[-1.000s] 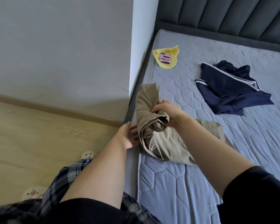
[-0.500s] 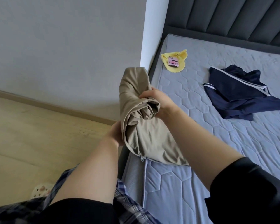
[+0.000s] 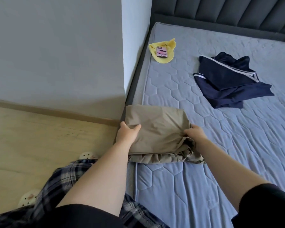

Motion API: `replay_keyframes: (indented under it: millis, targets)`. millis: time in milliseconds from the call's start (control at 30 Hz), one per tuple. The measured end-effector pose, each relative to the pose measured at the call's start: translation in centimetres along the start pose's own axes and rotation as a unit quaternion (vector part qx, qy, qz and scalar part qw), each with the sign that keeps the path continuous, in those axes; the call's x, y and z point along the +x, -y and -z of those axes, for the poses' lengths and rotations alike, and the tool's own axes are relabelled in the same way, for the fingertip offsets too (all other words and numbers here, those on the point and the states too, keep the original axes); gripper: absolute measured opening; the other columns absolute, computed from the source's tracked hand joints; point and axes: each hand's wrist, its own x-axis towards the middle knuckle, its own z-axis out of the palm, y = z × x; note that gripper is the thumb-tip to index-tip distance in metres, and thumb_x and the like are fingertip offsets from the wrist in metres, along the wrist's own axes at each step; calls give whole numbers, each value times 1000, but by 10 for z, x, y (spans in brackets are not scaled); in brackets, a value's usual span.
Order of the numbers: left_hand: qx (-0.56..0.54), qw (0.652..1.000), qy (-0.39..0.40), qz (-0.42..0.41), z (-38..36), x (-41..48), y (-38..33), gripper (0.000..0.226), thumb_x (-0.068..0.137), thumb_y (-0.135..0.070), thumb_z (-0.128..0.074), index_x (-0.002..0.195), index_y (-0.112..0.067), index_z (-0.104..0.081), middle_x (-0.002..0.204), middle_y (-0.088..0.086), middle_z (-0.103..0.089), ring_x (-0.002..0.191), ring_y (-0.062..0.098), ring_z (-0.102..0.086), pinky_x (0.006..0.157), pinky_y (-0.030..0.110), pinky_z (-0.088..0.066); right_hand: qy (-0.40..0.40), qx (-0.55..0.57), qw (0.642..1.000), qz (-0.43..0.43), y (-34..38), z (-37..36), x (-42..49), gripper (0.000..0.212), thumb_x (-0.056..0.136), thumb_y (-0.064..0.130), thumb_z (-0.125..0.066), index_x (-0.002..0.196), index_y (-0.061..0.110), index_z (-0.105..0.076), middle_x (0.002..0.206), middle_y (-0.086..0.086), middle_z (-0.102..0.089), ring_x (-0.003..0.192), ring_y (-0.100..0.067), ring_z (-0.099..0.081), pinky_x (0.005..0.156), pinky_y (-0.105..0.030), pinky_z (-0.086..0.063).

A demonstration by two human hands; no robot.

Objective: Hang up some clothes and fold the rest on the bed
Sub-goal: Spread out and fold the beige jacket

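Held bunched aloft a moment ago, the tan garment [image 3: 156,129] now lies folded on the bed [image 3: 187,186] at centre frame, with the left hand [image 3: 127,134] and right hand [image 3: 195,133] gripping its sides, so this fold looks nearly done.

Grey wall [image 3: 56,46] and pale wood floor [image 3: 31,142] lie left of the grip, white wall corner [image 3: 135,46] beyond it, blue-grey quilted bed [image 3: 237,153] beneath and rightward, dark padded headboard [image 3: 220,10] farthest.

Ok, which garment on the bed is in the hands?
The folded tan garment: the left hand and right hand grip it. The navy white-striped garment lies untouched, farther back.
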Motion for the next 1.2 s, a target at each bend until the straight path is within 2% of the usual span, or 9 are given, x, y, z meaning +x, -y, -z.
replay_keyframes:
  millis: [133, 233, 400, 500, 567, 667, 733, 867, 1200]
  targets:
    - [89, 990, -70, -79, -2, -9, -1, 82, 87, -48, -57, 151, -17, -16, 146, 15, -34, 129, 35, -40, 100, 40, -35, -56, 68, 994, 69, -1, -1, 0, 20, 68, -9, -42, 63, 10, -46, 54, -1, -40, 51, -14, -36, 46, -21, -31]
    - [325, 904, -145, -236, -7, -15, -4, 72, 93, -51, -41, 152, -25, -9, 157, 11, -16, 141, 32, -20, 110, 54, -22, -97, 74, 987, 105, -7, 1, 1, 19, 66, -8, -39, 65, 10, -40, 54, 0, -31, 52, -14, -29, 42, -20, -21]
    - [445, 823, -62, -349, -31, -15, -9, 64, 96, -55, -23, 152, -30, -5, 160, 4, 8, 146, 30, 13, 112, 61, -2, -14, -231, 971, 54, -14, 1, 5, 12, 74, -5, -48, 80, 5, -47, 76, -13, -53, 75, -28, -51, 57, -30, -34]
    - [458, 822, -20, -338, -41, -14, -2, 64, 95, -59, -18, 151, -34, -1, 160, 2, 14, 143, 32, 22, 110, 65, -1, 30, -452, 891, 41, 5, 9, 1, 14, 79, 3, -50, 92, 9, -46, 100, -15, -58, 85, -30, -51, 67, -30, -38]
    - [470, 820, -1, -327, -46, -13, 4, 63, 95, -60, -16, 151, -36, 1, 159, 1, 15, 142, 32, 24, 107, 68, -3, -20, -522, 851, 56, 19, 15, 0, 28, 84, 9, -46, 112, 8, -48, 118, -16, -56, 103, -33, -54, 77, -35, -42]
    - [471, 820, 7, -325, -53, -14, 11, 62, 95, -58, -19, 151, -37, -1, 159, 1, 15, 142, 32, 24, 106, 70, -4, -156, -445, 834, 285, 35, -6, -4, 48, 83, 5, -45, 131, 5, -43, 130, -17, -48, 118, -38, -45, 90, -46, -40]
    - [468, 820, 5, -330, -55, -12, 15, 62, 95, -57, -20, 151, -36, -2, 160, 1, 14, 142, 31, 24, 106, 70, -3, -141, -374, 823, 404, 35, -36, -3, 50, 86, 9, -44, 136, 5, -43, 140, -18, -44, 129, -37, -40, 102, -49, -35]
    - [453, 833, 2, -317, -50, -6, 32, 66, 94, -56, -27, 152, -33, -4, 160, -8, 12, 145, 19, 20, 111, 61, -2, -23, -412, 863, 291, -25, -64, 21, 55, 101, 31, -33, 152, 20, -17, 160, -4, -10, 147, -20, -4, 117, -34, 1]
    - [440, 837, -12, -326, -47, -5, 41, 63, 96, -52, -26, 152, -33, -6, 159, -12, 9, 145, 13, 17, 114, 55, -1, -95, -412, 892, 160, -59, -50, 55, 63, 96, 48, -15, 153, 24, -7, 161, 0, -4, 147, -14, 0, 117, -46, 3]
